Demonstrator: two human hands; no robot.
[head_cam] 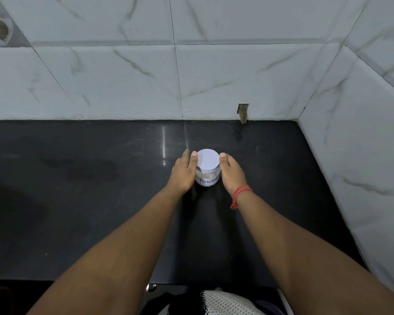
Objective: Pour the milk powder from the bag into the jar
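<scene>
Your left hand (184,172) and right hand (231,175) cup the lidded jar (208,172) upright on the black worktop (77,201), fingers fairly straight. Powder seemingly inside; no bag visible. Pouring likely done.

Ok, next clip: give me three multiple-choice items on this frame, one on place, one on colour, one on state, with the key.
1. Where does the jar stand?
A. on the dark counter, between both hands
B. on a wall shelf
C. in a sink

2. What colour is the thread on the right wrist?
A. blue
B. red
C. green

3. What state is the jar in?
A. lidless
B. tipped over
C. upright, with the white lid on

Key: 1 A, the left hand and right hand flank it on the counter. 2 B, the thread is red. 3 C, the lid covers the top and powder shows through the clear wall.
</scene>
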